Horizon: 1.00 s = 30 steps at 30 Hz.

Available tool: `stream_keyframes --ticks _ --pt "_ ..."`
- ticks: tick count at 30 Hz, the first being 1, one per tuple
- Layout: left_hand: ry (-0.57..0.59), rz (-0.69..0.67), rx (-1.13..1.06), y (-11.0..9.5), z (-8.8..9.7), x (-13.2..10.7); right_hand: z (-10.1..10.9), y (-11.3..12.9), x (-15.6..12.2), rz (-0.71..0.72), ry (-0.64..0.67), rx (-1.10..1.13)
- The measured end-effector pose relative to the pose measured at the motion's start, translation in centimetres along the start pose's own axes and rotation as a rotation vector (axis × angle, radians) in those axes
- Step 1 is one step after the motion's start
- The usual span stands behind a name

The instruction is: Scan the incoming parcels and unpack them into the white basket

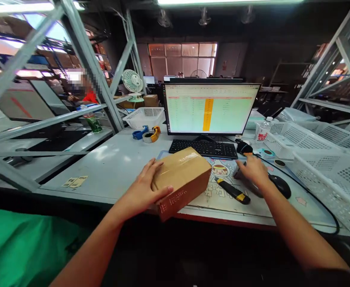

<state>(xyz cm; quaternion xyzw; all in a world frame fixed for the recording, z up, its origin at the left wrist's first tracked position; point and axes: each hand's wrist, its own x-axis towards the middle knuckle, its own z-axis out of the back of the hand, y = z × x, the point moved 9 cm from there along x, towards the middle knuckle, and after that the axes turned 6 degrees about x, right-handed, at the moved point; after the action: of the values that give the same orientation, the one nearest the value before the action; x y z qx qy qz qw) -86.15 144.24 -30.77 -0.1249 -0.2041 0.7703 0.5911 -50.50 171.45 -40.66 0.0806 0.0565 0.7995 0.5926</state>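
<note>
A brown cardboard box (187, 167) with clear tape along its top sits tilted at the desk's front edge. My left hand (151, 183) grips its left end, thumb on the near side and fingers over the top. On the right, my right hand (254, 171) is curled over a dark grey thing, mostly hidden under the palm. A black rounded object with an orange band (244, 148) shows just beyond its fingertips. Between my hands lies a black and yellow utility knife (233, 191), blade end toward the box. A black mouse (279, 186) is right beside my right hand.
Behind the box stand a keyboard (203, 148) and a monitor (212, 109). Tape dispensers (147, 134) lie at the back left, near a white basket (145, 117). White baskets (330, 175) and a bottle (264, 129) line the right. A cable (309, 193) crosses the desk.
</note>
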Motion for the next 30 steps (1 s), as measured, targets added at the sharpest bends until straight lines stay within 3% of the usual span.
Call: stream_keyframes --ticks 2,5,8,11,14,22,30 --pt "0.002 -0.001 -0.153 1.3 -0.5 0.5 0.1 3.1 2.9 0.131 0.046 0.048" --pt "0.013 0.026 -0.364 4.0 -0.6 3.3 -3.1 6.5 6.3 0.207 0.204 0.050" --pt "0.086 0.054 -0.581 6.0 -0.8 5.7 -6.4 8.0 7.9 0.204 0.295 0.036" --pt "0.100 0.043 -0.665 6.4 -0.7 6.2 -8.1 8.0 8.4 0.187 0.335 0.032" --pt "0.050 0.074 -0.694 6.1 -0.8 5.7 -8.3 7.9 8.8 0.194 0.316 0.038" --pt "-0.089 0.372 -0.984 6.4 -1.7 6.2 -8.2 9.1 9.5 0.192 0.342 0.037" --pt "-0.097 0.381 -1.053 6.9 -2.5 6.7 -8.0 7.8 7.8 0.147 0.403 0.056"
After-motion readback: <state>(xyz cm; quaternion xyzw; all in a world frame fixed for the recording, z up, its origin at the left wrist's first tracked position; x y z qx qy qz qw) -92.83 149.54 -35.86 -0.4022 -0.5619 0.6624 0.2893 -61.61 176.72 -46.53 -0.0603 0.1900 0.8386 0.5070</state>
